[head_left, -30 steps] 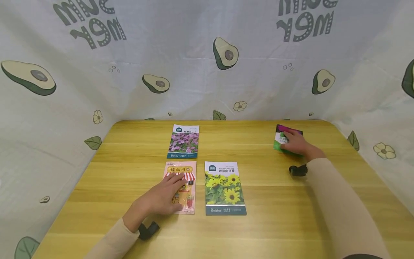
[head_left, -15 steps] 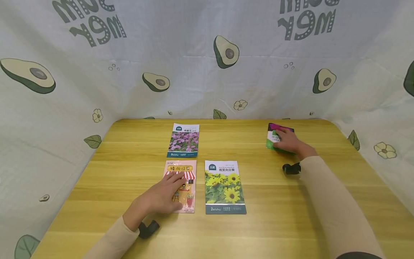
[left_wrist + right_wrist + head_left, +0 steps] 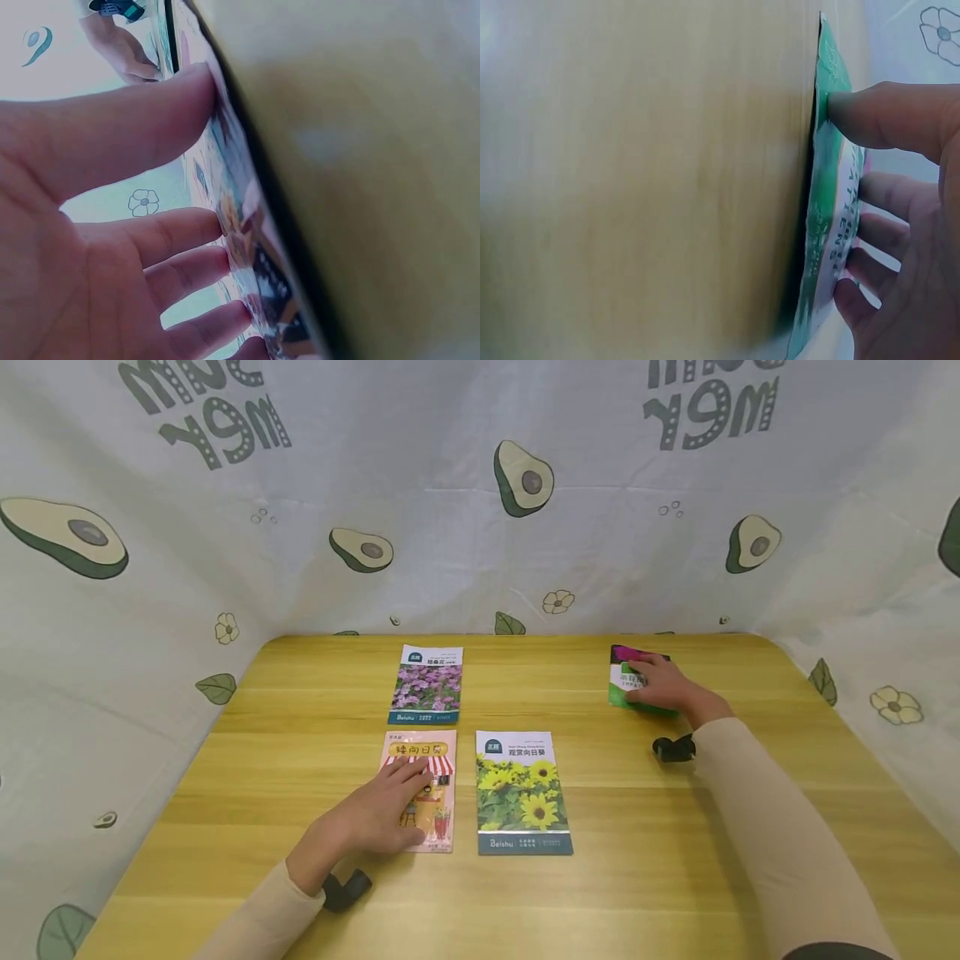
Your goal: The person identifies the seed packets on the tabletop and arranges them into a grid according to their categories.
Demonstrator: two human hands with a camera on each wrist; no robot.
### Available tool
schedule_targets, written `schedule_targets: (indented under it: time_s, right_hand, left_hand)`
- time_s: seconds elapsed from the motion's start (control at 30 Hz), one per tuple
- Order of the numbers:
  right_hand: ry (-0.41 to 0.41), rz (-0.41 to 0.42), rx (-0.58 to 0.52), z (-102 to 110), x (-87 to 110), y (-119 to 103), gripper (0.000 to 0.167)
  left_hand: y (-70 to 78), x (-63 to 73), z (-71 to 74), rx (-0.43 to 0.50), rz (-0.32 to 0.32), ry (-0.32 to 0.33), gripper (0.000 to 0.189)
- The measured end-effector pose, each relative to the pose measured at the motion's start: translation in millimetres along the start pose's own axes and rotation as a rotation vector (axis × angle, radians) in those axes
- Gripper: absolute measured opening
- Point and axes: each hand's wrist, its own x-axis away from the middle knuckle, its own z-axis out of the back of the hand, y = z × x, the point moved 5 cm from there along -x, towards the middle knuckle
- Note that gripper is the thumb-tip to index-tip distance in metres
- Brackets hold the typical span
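Note:
My left hand [image 3: 378,810] rests with its fingertips on a pink seed packet [image 3: 441,822], which lies flat near the table's middle left. In the left wrist view its thumb and fingers [image 3: 176,234] press on the packet's face without curling round it. At the far right, my right hand [image 3: 663,683] lies over a green, white and purple seed packet [image 3: 619,681], hiding part of it. The right wrist view shows the thumb and straight fingers touching this packet's upper face [image 3: 831,202]; its underside is against the table.
A purple-flower seed packet [image 3: 425,689] lies behind the pink one. To the right of the pink packet is a yellow-flower seed packet [image 3: 522,802]. The wooden table [image 3: 637,877] ends at a white avocado-print cloth [image 3: 450,560] at the back and sides.
My right hand has slid left across the table, and the green, white and purple seed packet has moved left with it. The left hand and the other packets have stayed in place.

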Motion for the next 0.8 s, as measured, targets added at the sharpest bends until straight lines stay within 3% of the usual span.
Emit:
schedule_targets:
  time_s: [0.43,0.8]
  right_hand:
    - [-0.006,0.05,-0.009,-1.8,-1.5,-24.1,0.081]
    - [0.001,0.089,0.007,-8.1,-5.3,-28.7,0.08]
  left_hand:
    - [-1.2,-0.7,-1.1,-0.006,0.013,0.01,0.075]
    - [1.5,-0.9,-1.1,-0.016,0.006,-0.004,0.074]
